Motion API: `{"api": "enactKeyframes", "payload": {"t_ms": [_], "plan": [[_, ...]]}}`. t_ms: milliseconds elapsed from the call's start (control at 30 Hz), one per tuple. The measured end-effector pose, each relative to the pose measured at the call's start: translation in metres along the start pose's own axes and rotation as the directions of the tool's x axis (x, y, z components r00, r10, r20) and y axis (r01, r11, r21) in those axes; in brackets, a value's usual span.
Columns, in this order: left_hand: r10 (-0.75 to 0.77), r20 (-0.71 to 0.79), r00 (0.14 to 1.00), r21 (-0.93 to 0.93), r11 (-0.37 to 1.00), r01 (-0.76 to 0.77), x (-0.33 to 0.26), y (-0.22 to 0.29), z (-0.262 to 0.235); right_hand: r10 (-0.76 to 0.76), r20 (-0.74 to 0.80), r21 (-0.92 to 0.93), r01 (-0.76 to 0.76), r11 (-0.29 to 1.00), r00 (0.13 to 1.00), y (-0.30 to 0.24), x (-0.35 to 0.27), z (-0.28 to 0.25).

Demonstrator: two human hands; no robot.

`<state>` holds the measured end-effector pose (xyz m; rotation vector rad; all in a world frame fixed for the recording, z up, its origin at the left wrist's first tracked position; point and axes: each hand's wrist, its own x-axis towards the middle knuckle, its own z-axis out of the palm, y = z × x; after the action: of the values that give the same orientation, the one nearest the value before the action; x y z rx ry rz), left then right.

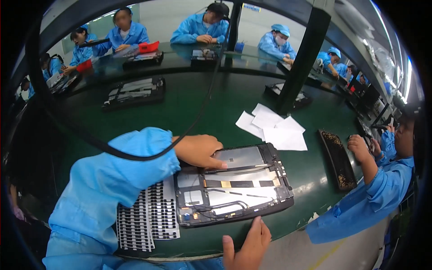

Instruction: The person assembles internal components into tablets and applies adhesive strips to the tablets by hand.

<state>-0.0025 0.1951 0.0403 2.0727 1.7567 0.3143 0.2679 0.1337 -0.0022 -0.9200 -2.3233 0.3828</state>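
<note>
An opened tablet lies in front of me, its inner side up, showing silver panels, flat ribbon cables and thin black wires in a black frame. My left hand reaches across to its far left edge. The thumb presses on a silver panel, while the other fingers curl at the edge and are partly hidden. Below the near edge is my right hand, thumb and fingers apart, holding nothing. One fingertip comes close to the frame; whether it touches cannot be told. Sheets of small black-and-white strips lie beside the tablet on the left, partly under my sleeve.
White papers lie beyond the tablet. A dark tray of small brassy pieces stands to the right, near a co-worker's hand. A black cable loops across the view. Another opened device lies farther back; a dark post rises right.
</note>
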Motion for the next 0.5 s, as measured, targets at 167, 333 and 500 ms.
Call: {"api": "enactKeyframes", "payload": {"t_ms": [167,333,500], "plan": [[0.047,-0.136,0.99,-0.271,0.959,-0.082,-0.009,-0.004,0.009,0.229,-0.221,0.226,-0.179,0.958,0.948,-0.006,0.016,0.033],[0.088,-0.193,0.977,-0.442,0.881,-0.167,-0.008,0.025,-0.028,0.2,-0.48,0.591,0.146,0.794,0.854,-0.025,0.065,0.004],[-0.037,-0.453,0.891,-0.6,0.752,-0.273,-0.117,-0.005,-0.072,0.019,-0.27,0.795,0.211,0.568,0.963,-0.094,0.111,0.005]]}}
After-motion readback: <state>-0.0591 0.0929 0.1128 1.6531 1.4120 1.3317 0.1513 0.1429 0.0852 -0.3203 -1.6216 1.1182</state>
